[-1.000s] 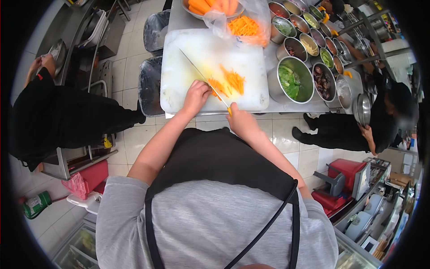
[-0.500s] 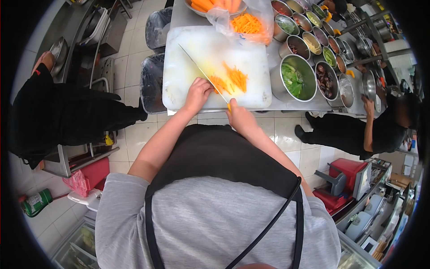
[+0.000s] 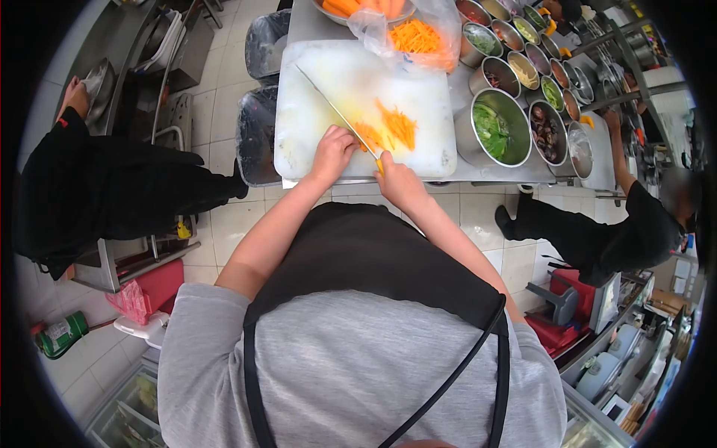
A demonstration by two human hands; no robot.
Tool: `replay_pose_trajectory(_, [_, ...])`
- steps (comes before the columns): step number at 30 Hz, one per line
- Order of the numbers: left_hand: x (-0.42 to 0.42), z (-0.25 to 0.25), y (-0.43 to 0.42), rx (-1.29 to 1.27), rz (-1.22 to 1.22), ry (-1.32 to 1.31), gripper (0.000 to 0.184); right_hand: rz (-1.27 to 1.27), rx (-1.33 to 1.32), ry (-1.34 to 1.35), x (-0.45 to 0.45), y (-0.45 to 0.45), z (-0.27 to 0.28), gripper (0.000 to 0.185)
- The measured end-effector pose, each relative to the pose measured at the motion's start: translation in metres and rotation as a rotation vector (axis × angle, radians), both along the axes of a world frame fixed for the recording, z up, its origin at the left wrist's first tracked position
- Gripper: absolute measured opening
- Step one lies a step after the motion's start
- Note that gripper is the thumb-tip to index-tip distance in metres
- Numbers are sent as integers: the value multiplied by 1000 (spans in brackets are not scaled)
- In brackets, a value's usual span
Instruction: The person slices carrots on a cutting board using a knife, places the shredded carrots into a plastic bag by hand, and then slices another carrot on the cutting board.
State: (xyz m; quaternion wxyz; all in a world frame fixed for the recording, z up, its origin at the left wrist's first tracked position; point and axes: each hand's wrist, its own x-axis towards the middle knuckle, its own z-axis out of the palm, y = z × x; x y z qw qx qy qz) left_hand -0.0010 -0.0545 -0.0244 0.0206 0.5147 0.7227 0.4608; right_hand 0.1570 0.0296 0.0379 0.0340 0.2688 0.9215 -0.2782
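grips the knife [image 3: 331, 104] by its yellow handle in the right hand [image 3: 399, 183], slanting it forward and left over the board [image 3: 295, 142]. bends the fingers of the left hand [image 3: 334, 154] close against the blade's left side; cannot tell if pinching anything beneath. on the board, just right of the blade, cut carrot [image 3: 397, 125] in loose heaps. beyond the board, a bag [image 3: 366, 31] of shreds [image 3: 415, 37] next to a bowl [image 3: 336, 19] of carrots. rightward, a pot [image 3: 472, 145] of greens [image 3: 490, 134] near smaller pots [image 3: 538, 56]. leftward, two lined bins [image 3: 258, 138].

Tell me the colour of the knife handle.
The visible part of the knife handle is yellow, seen in the head view.
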Motion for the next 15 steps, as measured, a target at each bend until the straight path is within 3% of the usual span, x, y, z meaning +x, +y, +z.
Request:
replay_pose_trajectory(5, [1,-2,-2,17,7,16,7,4,-2,-112,14,-4,25,30])
replay_pose_trajectory(9, [3,-2,-2,12,21,13,6,-17,-16,-156,21,-13,13,30])
replay_pose_trajectory(11, [1,-4,-2,15,6,19,6,12,33,-4,12,-5,-5,30])
replay_pose_trajectory(15, [1,-5,-1,18,2,39,7,28,28,-27,5,0,6,28])
